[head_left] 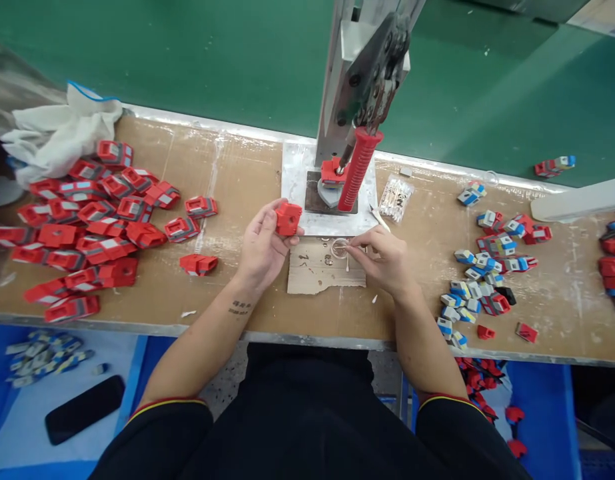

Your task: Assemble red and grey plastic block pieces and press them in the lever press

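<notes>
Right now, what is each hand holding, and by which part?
The left hand holds a red block by its left side. The right hand seems to pinch a thin stick by one end, though it is too small to be sure.

A blocky red plastic part (288,219) is held raised in the left hand (266,245), a dark hole visible in its face, near the far left corner of the cardboard sheet (312,281). A thin pale stick (341,248) is pinched by the right hand's (383,257) fingertips over a clear round dish (333,243), set by the cardboard sheet's far edge.
</notes>
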The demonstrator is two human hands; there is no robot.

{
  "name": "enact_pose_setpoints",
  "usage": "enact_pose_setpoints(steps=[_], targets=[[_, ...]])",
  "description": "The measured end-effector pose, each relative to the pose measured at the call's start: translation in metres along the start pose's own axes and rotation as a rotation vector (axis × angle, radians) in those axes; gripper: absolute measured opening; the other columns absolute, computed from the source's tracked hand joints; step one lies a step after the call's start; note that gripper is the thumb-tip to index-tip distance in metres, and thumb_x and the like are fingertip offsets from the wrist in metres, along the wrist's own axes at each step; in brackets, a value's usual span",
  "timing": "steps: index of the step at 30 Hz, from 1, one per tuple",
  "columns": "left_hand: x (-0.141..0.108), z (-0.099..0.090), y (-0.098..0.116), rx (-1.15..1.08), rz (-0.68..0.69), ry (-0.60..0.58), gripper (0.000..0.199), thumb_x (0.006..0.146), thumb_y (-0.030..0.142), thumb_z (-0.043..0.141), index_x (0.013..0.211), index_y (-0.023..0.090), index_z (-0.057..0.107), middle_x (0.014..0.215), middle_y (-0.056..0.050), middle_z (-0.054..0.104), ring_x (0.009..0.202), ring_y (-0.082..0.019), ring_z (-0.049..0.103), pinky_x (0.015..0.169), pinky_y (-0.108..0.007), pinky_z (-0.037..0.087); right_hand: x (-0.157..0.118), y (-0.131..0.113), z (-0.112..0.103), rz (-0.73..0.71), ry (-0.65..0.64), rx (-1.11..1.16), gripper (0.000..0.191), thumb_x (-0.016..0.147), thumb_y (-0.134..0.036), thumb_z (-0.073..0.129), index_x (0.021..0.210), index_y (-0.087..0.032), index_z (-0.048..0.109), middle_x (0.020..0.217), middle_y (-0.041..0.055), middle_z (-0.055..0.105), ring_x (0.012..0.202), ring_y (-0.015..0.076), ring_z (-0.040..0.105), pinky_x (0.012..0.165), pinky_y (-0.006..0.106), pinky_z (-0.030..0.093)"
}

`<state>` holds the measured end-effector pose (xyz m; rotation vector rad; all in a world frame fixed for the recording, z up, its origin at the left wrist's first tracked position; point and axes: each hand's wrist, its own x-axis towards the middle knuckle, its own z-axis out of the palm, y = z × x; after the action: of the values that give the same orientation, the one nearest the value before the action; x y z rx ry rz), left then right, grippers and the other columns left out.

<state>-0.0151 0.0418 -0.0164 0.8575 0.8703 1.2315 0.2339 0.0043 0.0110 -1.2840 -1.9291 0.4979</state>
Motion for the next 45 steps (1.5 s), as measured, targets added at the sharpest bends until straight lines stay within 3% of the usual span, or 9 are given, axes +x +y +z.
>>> enact_pose_setpoints(steps=[5,9,12,14,17,20,28,36,45], targets=[[-0.008,0.0,-0.006,0.086,0.047,-0.064,0.05,0.088,0.058,0.082,0.125,0.027,0.072,0.103,-0.006,0.079,0.082,-0.015,0.074,0.071,-0.028,0.062,-0.004,-0.006,-0.013,0.065,0.196,0.149,0.014,0.092,-0.026,0.076,0.08,-0.024,0.069,0.076,0.0004,0.076,0.063,0.0142,0.063,0.058,0.03,0.048],[-0.015,0.007,-0.008,0.164,0.109,-0.121,0.05,0.087,0.052,0.085,0.129,0.028,0.071,0.108,-0.006,0.079,0.09,-0.017,0.077,0.077,-0.03,0.064,-0.005,-0.007,-0.012,0.112,0.436,0.348,0.027,0.089,-0.04,0.082,0.079,-0.025,0.063,0.073,-0.0011,0.072,0.066,0.0146,0.067,0.06,0.03,0.052],[-0.021,0.013,-0.008,0.265,0.227,-0.136,0.059,0.079,0.041,0.093,0.132,0.028,0.069,0.115,-0.007,0.079,0.099,-0.019,0.078,0.083,-0.031,0.066,-0.004,-0.011,-0.007,0.13,0.5,0.47,0.037,0.086,-0.049,0.084,0.077,-0.025,0.058,0.068,-0.0028,0.069,0.062,0.0139,0.065,0.058,0.03,0.051],[-0.025,0.017,-0.007,0.345,0.323,-0.161,0.057,0.078,0.035,0.095,0.128,0.025,0.069,0.115,-0.007,0.079,0.101,-0.02,0.078,0.088,-0.033,0.065,-0.004,-0.014,-0.004,0.132,0.499,0.544,0.038,0.085,-0.049,0.086,0.076,-0.025,0.057,0.066,-0.0039,0.067,0.059,0.0133,0.063,0.056,0.029,0.05],[-0.029,0.023,-0.005,0.483,0.462,-0.206,0.037,0.082,0.029,0.09,0.115,0.023,0.074,0.114,-0.008,0.079,0.106,-0.021,0.077,0.095,-0.036,0.064,-0.003,-0.019,-0.001,0.104,0.498,0.617,0.036,0.086,-0.045,0.086,0.076,-0.025,0.057,0.064,-0.0049,0.067,0.058,0.0125,0.063,0.056,0.029,0.049],[-0.032,0.027,-0.003,0.587,0.539,-0.248,0.031,0.084,0.028,0.088,0.112,0.024,0.076,0.113,-0.008,0.08,0.105,-0.021,0.077,0.094,-0.037,0.064,-0.003,-0.026,0.003,0.067,0.493,0.607,0.033,0.088,-0.042,0.084,0.076,-0.025,0.058,0.064,-0.0047,0.067,0.059,0.0132,0.064,0.057,0.03,0.05],[-0.034,0.031,-0.002,0.639,0.585,-0.243,0.036,0.082,0.035,0.091,0.113,0.024,0.077,0.106,-0.007,0.082,0.097,-0.02,0.079,0.088,-0.034,0.065,-0.004,-0.039,0.01,-0.028,0.382,0.5,0.027,0.093,-0.034,0.079,0.077,-0.025,0.059,0.07,-0.0021,0.075,0.061,0.0143,0.068,0.056,0.03,0.051],[-0.035,0.031,0.0,0.668,0.575,-0.24,0.031,0.083,0.037,0.09,0.11,0.024,0.078,0.104,-0.006,0.083,0.095,-0.02,0.08,0.087,-0.035,0.066,-0.006,-0.036,0.014,-0.004,0.375,0.466,0.026,0.092,-0.037,0.079,0.078,-0.026,0.059,0.07,-0.0015,0.076,0.061,0.0163,0.068,0.06,0.034,0.053],[-0.035,0.032,0.0,0.665,0.587,-0.244,0.031,0.084,0.034,0.089,0.111,0.025,0.078,0.105,-0.006,0.082,0.095,-0.02,0.078,0.087,-0.035,0.065,-0.007,-0.036,0.011,-0.09,0.377,0.344,0.021,0.094,-0.03,0.076,0.081,-0.027,0.06,0.072,-0.0008,0.078,0.062,0.0162,0.07,0.058,0.033,0.053]])
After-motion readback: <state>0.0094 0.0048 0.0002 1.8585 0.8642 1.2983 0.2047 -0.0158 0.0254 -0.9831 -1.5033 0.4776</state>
